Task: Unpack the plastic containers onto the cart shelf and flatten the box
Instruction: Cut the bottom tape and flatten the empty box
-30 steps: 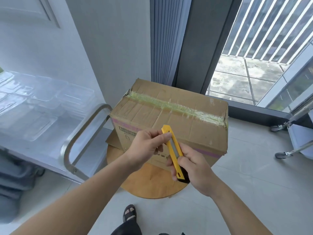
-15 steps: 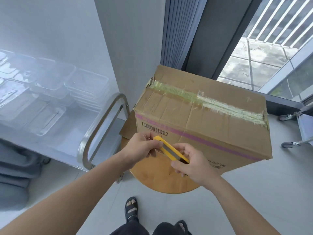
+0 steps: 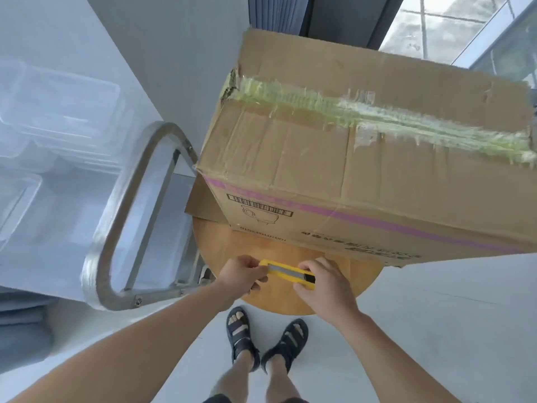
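Cart shelf [image 3: 72, 245]: we are keeping it at our far left, just beside the worktop, so unloading should be a short reach.
Plastic containers [image 3: 58, 112]: some clear ones are already lying on the shelf, too blurred to count. The rest, we are judging, are sitting hidden inside the box.
Cart handle [image 3: 139, 199]: it is curving up between the shelf and the box.
Left grip [image 3: 241, 276]: we are pinching the left end of the utility knife [image 3: 286, 273] between thumb and fingers to steady it.
Utility knife: we are holding it level over the near edge of the round wooden worktop [image 3: 232, 242], apart from the box. We cannot tell whether the blade is out.
Right grip [image 3: 322, 282]: we are curling it around the knife's black-tipped right end, probably to ready the blade.
Box [image 3: 348, 184]: it is sitting closed on the worktop, overhanging to the right.
Tape seam [image 3: 377, 114]: it is running across the top, apparently uncut, so slitting it looks like our next step.
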Demonstrator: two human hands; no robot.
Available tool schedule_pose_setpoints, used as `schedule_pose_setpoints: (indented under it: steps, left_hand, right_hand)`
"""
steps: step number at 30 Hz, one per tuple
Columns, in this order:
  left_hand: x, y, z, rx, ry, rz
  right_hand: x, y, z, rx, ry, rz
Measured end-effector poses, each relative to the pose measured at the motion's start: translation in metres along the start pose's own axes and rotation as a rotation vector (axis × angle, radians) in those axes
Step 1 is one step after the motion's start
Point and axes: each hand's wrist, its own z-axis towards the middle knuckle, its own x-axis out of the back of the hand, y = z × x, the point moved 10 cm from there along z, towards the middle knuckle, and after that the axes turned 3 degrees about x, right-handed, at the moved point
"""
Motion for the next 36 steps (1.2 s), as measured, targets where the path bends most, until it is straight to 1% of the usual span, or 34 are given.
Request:
schedule_pose_setpoints:
  steps: [3,6,9,13,17,22,25,28,30,33,36]
  left_hand:
    - [-0.013,-0.008,0.036,-0.038,0.086,0.194]
    - [-0.028,-0.007,0.067,-0.091,0.123,0.392]
    - [-0.038,-0.009,0.086,-0.096,0.143,0.531]
    - [-0.044,-0.020,0.098,-0.109,0.156,0.574]
    - [-0.041,-0.024,0.098,-0.171,0.227,0.595]
    - [-0.037,-0.021,0.095,-0.235,0.278,0.678]
    - [-0.040,-0.021,0.095,-0.244,0.245,0.734]
    - [-0.040,-0.022,0.088,-0.242,0.194,0.807]
    - [-0.034,-0.020,0.079,-0.239,0.191,0.819]
    - [-0.021,-0.001,0.058,-0.269,0.202,0.811]
    - [-0.018,0.035,0.017,-0.423,0.162,0.832]
  right_hand:
    - [-0.034,0.033,0.015,0.008,-0.012,-0.002]
    - [-0.059,0.064,0.026,-0.008,0.023,-0.018]
    - [-0.076,0.083,0.032,-0.016,0.066,-0.045]
    - [-0.087,0.090,0.039,-0.003,0.105,-0.078]
    - [-0.088,0.089,0.042,0.018,0.155,-0.127]
    - [-0.088,0.088,0.044,0.008,0.144,-0.169]
    - [-0.089,0.089,0.045,-0.008,0.126,-0.192]
    - [-0.091,0.085,0.044,-0.058,0.018,-0.203]
    - [-0.083,0.081,0.039,-0.085,-0.001,-0.202]
    - [-0.056,0.062,0.026,-0.057,0.048,-0.203]
    - [-0.020,0.040,0.008,-0.012,0.136,-0.162]
